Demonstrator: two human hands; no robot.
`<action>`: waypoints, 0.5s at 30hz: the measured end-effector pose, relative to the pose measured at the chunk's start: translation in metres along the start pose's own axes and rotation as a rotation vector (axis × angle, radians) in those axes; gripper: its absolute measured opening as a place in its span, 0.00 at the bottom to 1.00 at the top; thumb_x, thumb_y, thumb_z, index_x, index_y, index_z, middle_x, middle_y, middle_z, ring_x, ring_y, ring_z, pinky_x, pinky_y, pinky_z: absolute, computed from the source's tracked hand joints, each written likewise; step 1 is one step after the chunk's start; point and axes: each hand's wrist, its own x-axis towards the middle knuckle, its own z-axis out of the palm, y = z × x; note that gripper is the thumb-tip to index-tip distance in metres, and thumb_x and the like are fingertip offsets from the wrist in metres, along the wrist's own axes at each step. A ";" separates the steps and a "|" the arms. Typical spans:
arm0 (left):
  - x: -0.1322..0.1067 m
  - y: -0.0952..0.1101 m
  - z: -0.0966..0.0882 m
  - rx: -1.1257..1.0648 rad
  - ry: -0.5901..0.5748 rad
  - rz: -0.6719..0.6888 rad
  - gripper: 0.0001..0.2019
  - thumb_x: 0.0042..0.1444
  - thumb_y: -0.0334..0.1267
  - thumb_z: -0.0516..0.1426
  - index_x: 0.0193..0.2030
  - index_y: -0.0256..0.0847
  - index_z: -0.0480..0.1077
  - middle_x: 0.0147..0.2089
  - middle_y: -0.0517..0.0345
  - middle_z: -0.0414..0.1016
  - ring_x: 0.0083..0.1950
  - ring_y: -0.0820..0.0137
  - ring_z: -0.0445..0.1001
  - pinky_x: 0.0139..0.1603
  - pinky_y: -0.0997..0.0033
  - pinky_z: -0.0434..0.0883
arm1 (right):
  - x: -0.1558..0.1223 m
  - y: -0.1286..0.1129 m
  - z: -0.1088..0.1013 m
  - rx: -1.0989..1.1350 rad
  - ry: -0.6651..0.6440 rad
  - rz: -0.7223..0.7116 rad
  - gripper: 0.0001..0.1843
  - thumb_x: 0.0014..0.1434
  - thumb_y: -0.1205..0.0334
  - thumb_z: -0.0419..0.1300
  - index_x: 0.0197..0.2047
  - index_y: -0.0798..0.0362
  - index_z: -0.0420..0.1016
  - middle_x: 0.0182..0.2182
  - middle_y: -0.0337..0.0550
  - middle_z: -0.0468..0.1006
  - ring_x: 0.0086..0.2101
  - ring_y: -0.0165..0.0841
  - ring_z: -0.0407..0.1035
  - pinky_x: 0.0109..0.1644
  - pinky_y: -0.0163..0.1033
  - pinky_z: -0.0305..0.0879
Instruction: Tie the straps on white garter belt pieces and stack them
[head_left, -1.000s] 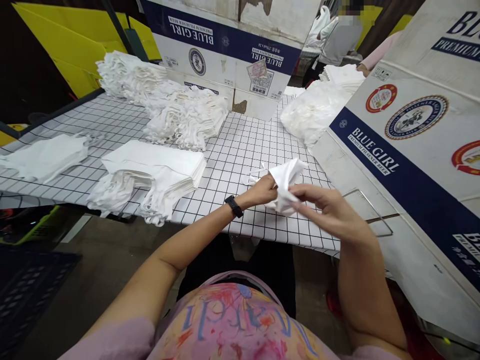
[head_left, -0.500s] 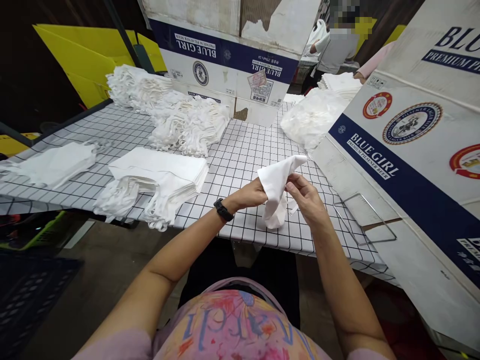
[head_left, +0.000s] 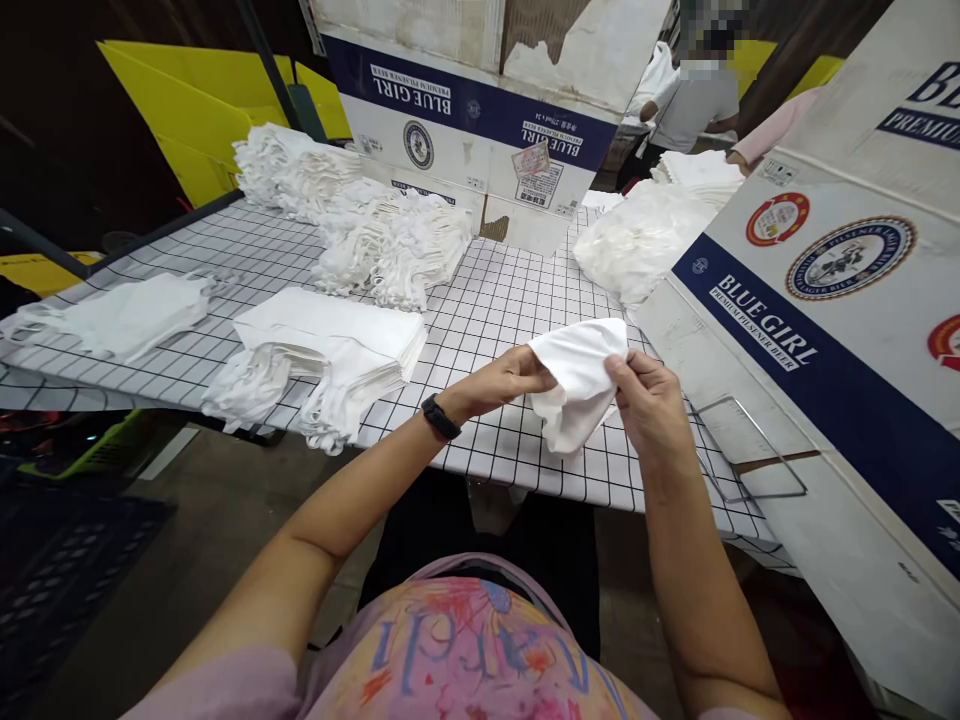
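A white cloth piece (head_left: 577,385) hangs between both hands just above the checked table (head_left: 510,300). My left hand (head_left: 504,380), with a black band on the wrist, pinches the cloth's left edge. My right hand (head_left: 651,405) pinches its right edge, so the top edge is stretched out between them. The lower part of the cloth droops toward the table.
A neat stack of folded white cloths (head_left: 337,345) lies left of my hands, another small pile (head_left: 127,315) farther left, and loose heaps (head_left: 390,245) behind. Blue Girl cartons stand at the back (head_left: 480,110) and right (head_left: 825,300). Another person (head_left: 694,90) works beyond a bag of cloths (head_left: 637,240).
The cloth was bunched and upright between my hands; now my hands have drawn apart and spread its top edge out flat.
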 end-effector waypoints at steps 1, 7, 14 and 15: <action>-0.002 0.003 -0.001 -0.046 0.014 -0.008 0.28 0.56 0.42 0.68 0.63 0.43 0.71 0.59 0.45 0.77 0.62 0.55 0.75 0.61 0.53 0.74 | -0.001 -0.003 -0.002 -0.017 0.019 -0.026 0.14 0.62 0.46 0.67 0.39 0.48 0.80 0.35 0.41 0.77 0.37 0.35 0.72 0.41 0.40 0.72; -0.006 0.020 -0.002 -0.127 0.115 0.006 0.23 0.59 0.47 0.66 0.59 0.41 0.73 0.56 0.45 0.79 0.58 0.57 0.78 0.60 0.52 0.75 | -0.003 -0.013 -0.001 -0.069 0.012 -0.083 0.13 0.64 0.47 0.66 0.37 0.47 0.79 0.32 0.39 0.74 0.35 0.34 0.70 0.42 0.41 0.71; 0.004 0.035 0.000 -0.068 0.170 0.024 0.20 0.55 0.46 0.70 0.51 0.36 0.78 0.46 0.50 0.81 0.46 0.67 0.78 0.47 0.67 0.76 | -0.015 -0.032 -0.010 -0.105 0.083 -0.124 0.15 0.63 0.47 0.68 0.32 0.49 0.78 0.25 0.37 0.70 0.27 0.30 0.64 0.32 0.37 0.64; 0.005 0.041 0.000 -0.047 0.154 0.018 0.20 0.56 0.47 0.69 0.49 0.35 0.78 0.45 0.50 0.81 0.44 0.69 0.78 0.44 0.69 0.76 | -0.016 -0.037 -0.011 -0.163 0.118 -0.142 0.17 0.62 0.47 0.68 0.30 0.50 0.78 0.23 0.37 0.69 0.26 0.30 0.63 0.30 0.37 0.63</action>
